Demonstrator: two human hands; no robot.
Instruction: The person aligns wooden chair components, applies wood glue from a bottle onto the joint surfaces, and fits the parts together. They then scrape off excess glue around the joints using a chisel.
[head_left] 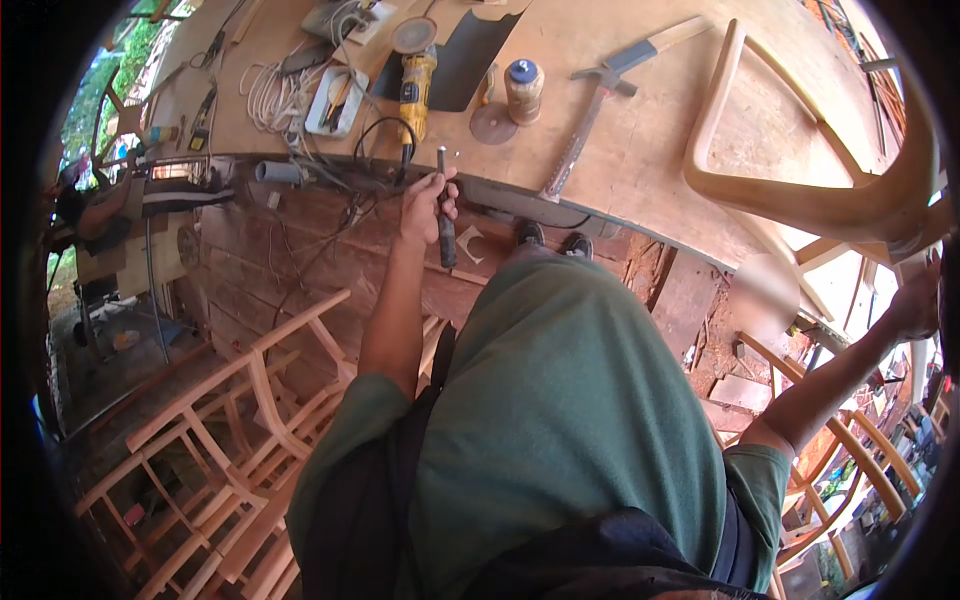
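My left hand is closed round a dark-handled tool with a metal tip pointing up, just in front of the workbench edge. At the far right, my right hand is beside a curved wooden chair frame that lies on the bench; its fingers are mostly hidden near the image edge. A yellow angle grinder lies on the bench beyond my left hand. Near it are a jar with a blue lid and a round disc. A hammer lies to their right.
The wooden workbench also bears a white tray, coiled cord and dark sheet. Wooden chair frames stand at lower left, others at right. Another person's arm shows at far left.
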